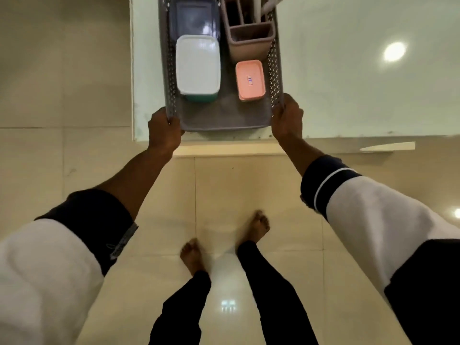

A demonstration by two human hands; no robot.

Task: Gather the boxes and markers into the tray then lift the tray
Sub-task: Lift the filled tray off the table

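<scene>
A grey perforated tray (224,118) sits over the near left part of a glossy white table (348,83). My left hand (164,129) grips its near left corner and my right hand (287,115) grips its near right corner. Inside lie a white-lidded box with a teal base (198,66), a small pink box (250,79), a dark blue box (194,18) and a mauve divided holder (249,33). White markers (263,6) stick out of the holder at the top edge. Whether the tray rests on the table or is raised is unclear.
The table's near edge (323,136) runs just behind my wrists. Shiny cream floor tiles (249,185) lie below, with my bare feet (256,226) on them. Ceiling lights glare on the table (394,51).
</scene>
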